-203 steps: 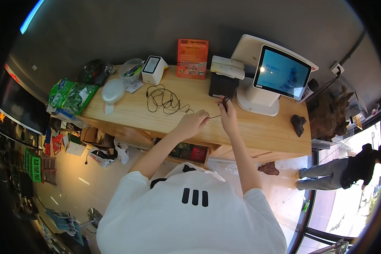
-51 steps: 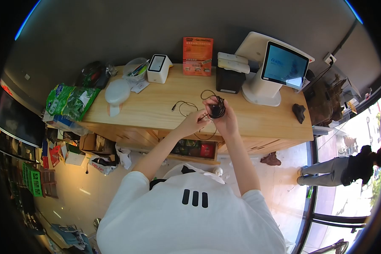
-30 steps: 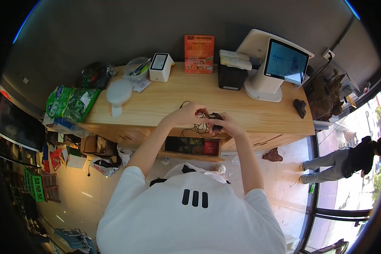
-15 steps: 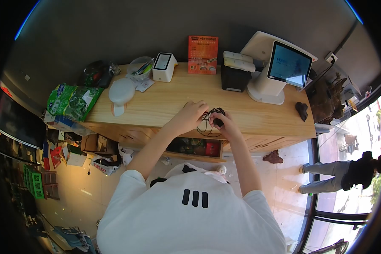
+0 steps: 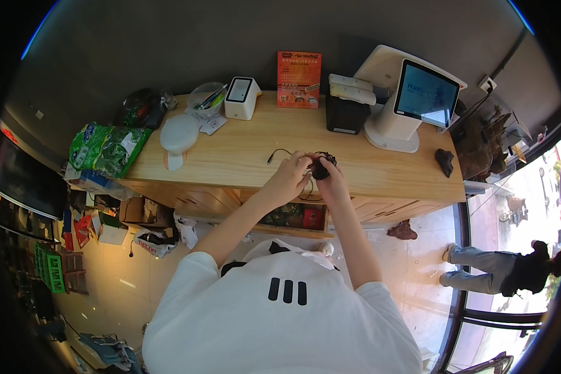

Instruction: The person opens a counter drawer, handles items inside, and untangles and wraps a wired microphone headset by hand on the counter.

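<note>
A black cable (image 5: pixel 323 159) is bunched into a coil between my two hands, just above the front edge of the wooden counter (image 5: pixel 243 153). My right hand (image 5: pixel 333 186) grips the bundle from the right, thumb across it. From the left, my left hand (image 5: pixel 289 178) has its fingers closed at the coil's side, pinching the cable. One loose end with a small dark plug sticks out over the counter to the left of my fingers. A thin loop hangs below the hands, in front of an open drawer (image 5: pixel 315 234). My fingers cover part of the coil.
On the counter stand a touchscreen terminal (image 5: pixel 397 128), a black printer (image 5: pixel 345 116), a white scanner stand (image 5: pixel 242 100), an orange menu card (image 5: pixel 298 81) and a green bag (image 5: pixel 106 149). A dark object (image 5: pixel 444 163) lies at the right end. Outside the glass, a person (image 5: pixel 498 268) stands.
My hands have come closer together and the cable is bunched tighter in my right hand. The plug end now shows beyond my left hand. The person outside has shifted slightly.
</note>
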`<action>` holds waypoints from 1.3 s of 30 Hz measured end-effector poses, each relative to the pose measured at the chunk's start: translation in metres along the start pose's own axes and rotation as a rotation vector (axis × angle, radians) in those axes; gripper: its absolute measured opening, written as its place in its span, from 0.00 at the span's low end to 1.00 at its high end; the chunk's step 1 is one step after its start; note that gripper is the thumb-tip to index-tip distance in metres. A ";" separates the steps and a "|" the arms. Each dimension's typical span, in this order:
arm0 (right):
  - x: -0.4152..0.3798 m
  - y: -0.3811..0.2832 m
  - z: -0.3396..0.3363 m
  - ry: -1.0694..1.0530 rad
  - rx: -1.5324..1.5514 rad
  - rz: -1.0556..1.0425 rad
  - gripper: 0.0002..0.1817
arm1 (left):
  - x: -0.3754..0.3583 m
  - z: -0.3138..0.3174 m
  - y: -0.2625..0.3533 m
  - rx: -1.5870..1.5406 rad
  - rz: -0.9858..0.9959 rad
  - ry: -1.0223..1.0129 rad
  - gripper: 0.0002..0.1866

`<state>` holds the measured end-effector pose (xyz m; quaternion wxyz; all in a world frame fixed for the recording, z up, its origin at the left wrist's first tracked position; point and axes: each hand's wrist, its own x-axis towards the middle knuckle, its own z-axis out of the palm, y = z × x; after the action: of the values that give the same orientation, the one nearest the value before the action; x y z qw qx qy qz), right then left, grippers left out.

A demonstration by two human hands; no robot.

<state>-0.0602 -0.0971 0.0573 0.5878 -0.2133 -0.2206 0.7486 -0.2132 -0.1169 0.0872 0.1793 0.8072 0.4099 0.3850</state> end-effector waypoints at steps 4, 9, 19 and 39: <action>0.001 0.000 -0.002 -0.081 0.206 0.059 0.11 | -0.006 0.007 0.000 -0.023 -0.019 -0.047 0.17; -0.005 -0.007 0.010 0.007 -0.159 -0.051 0.09 | -0.008 0.007 -0.009 -0.251 -0.062 -0.017 0.13; -0.006 -0.014 0.003 -0.115 -0.508 0.021 0.09 | 0.010 -0.036 -0.004 -0.141 -0.175 -0.018 0.08; -0.016 -0.065 -0.023 -0.456 -0.196 0.499 0.09 | -0.034 -0.073 -0.058 0.383 -0.127 0.162 0.10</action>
<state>0.0071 -0.0967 0.0774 0.2991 -0.1432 -0.3580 0.8729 -0.3118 -0.1115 0.0824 0.0131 0.7656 0.5385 0.3518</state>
